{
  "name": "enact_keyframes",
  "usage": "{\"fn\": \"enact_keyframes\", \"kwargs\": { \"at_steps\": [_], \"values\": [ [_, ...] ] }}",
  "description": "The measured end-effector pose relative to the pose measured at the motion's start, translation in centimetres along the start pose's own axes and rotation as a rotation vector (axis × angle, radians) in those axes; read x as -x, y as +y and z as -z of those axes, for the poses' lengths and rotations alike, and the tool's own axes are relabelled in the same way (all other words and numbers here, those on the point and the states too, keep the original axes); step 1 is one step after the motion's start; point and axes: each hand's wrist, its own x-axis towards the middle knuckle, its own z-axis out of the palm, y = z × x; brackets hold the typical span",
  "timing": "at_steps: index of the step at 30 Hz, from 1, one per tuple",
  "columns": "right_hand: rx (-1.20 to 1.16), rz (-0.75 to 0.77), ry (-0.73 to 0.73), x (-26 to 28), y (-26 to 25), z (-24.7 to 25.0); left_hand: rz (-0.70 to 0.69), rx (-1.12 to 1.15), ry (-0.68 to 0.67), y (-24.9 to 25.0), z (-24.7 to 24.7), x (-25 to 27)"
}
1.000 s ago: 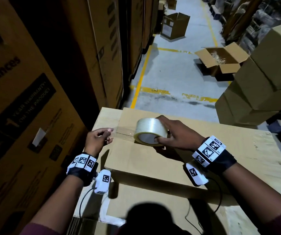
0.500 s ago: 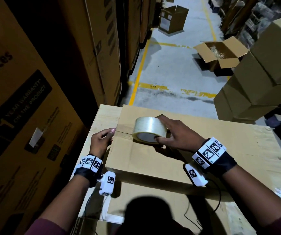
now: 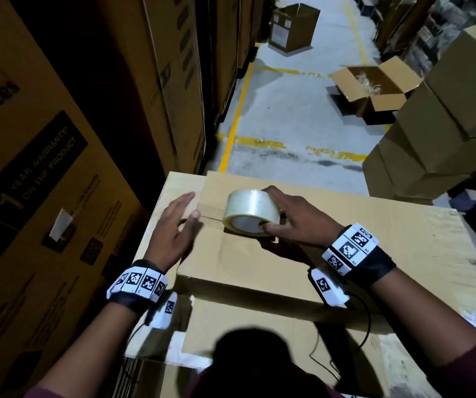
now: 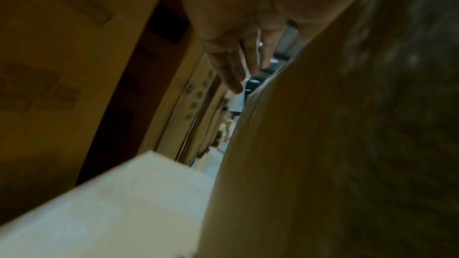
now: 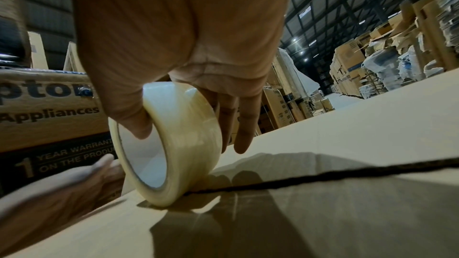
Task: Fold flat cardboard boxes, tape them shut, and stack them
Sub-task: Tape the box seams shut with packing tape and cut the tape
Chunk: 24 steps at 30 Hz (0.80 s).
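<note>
A folded cardboard box lies in front of me with its flap seam running across the top. My right hand grips a roll of clear tape, thumb inside the core, and stands it on the seam near the box's left end. In the right wrist view the tape roll touches the cardboard at the seam. My left hand is open with straight fingers at the box's left end, beside the strip of tape laid there. The left wrist view shows straight fingers along the box's side wall.
The box rests on a large flat cardboard surface. Tall printed appliance cartons stand close on the left. A stack of brown boxes is at the right. An open box and another carton sit on the floor aisle ahead.
My left hand has let go of the tape end it pinched and opened flat, moving up beside the box's left end. The right hand and roll have barely moved.
</note>
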Motion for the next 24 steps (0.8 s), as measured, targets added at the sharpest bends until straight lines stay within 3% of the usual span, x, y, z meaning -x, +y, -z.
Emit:
{"fn": "enact_keyframes", "kwargs": {
  "at_steps": [2, 4, 10, 14, 18, 24],
  "values": [
    [-0.006, -0.006, -0.009, -0.2, 0.0, 0.0, -0.096, -0.296, -0.292, 1.1, -0.4, 0.5],
    [0.001, 0.000, -0.018, -0.5, 0.0, 0.0, -0.100, -0.505, -0.394, 1.6, -1.3, 1.1],
    [0.022, -0.063, -0.126, -1.7, -0.3, 1.7, -0.095, -0.739, -0.400, 2.3, -1.2, 1.2],
    [0.006, -0.101, -0.228, 0.4, 0.6, 6.0, -0.080, -0.763, -0.419, 2.5, -1.2, 1.3],
    [-0.115, -0.185, -0.182, 4.9, 4.6, 10.5, -0.069, -0.794, -0.433, 3.0, -1.2, 1.1],
    [-0.341, -0.180, -0.198, 7.6, 6.1, 9.8, 0.064, -0.925, -0.423, 5.9, -4.0, 0.6]
  ]
}}
